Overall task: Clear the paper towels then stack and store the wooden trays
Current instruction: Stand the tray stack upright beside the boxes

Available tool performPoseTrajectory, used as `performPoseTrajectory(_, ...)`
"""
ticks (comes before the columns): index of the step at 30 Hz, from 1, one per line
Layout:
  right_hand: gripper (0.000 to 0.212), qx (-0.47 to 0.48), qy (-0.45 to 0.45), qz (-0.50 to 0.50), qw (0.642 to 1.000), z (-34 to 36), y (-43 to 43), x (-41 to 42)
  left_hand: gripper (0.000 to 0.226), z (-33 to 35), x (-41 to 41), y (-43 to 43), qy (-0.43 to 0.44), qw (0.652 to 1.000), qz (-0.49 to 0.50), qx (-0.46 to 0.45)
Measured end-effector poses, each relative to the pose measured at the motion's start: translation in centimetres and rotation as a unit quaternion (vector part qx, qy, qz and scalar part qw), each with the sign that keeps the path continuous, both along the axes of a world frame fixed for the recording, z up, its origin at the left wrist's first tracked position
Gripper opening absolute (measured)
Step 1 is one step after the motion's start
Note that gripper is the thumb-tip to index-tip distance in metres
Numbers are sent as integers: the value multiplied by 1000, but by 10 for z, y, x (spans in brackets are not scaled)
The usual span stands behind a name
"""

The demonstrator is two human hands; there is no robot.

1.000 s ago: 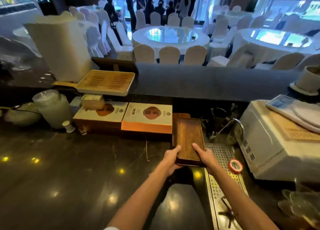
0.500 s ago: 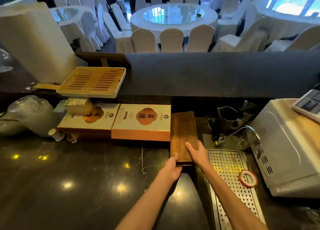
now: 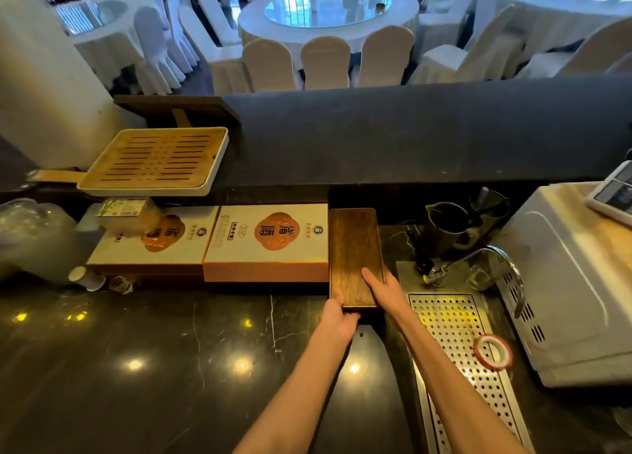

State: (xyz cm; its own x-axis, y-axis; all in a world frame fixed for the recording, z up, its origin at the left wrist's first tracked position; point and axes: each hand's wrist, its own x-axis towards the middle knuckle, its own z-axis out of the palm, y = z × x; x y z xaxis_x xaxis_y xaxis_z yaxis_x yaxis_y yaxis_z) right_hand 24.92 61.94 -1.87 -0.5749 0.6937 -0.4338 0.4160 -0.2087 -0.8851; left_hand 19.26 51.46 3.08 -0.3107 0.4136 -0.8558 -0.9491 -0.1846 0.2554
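Grip: left hand (image 3: 337,320) curls around the near end of the dark wooden tray (image 3: 354,253), thumb on its top edge; right hand (image 3: 383,291) lies flat and spread on the tray's top, near its right edge, fingers pressing down rather than pinching.
Tray position: lengthwise on the dark counter (image 3: 136,368), touching the right side of the nearer gift box (image 3: 270,240), far end under the raised ledge (image 3: 410,132).
Writing: both boxes carry an orange medallion with large Chinese characters; smaller print is too fine to read.
Surface: polished black marble with pale veins and reflected lights; a perforated steel drain tray (image 3: 458,344) sits just right of the wooden tray, a red-rimmed tape roll (image 3: 492,351) on it.
Room: banquet hall beyond the ledge, round tables with white-covered chairs.
Counts: two gift boxes (image 3: 154,245), side by side; one slatted bamboo tray (image 3: 154,161) on the ledge above them; one white appliance (image 3: 574,282) at right.
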Motion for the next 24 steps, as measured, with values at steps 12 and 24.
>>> performPoseTrajectory(12, 60, -71, 41, -15, 996, -12, 16, -8, 61, -5, -4, -1, 129, 978, -120, -112)
performPoseTrajectory(24, 92, -175, 114, -3, 978, -16, 20, -5, 43, -4, -14, 20, -6, 998, 61, 31)
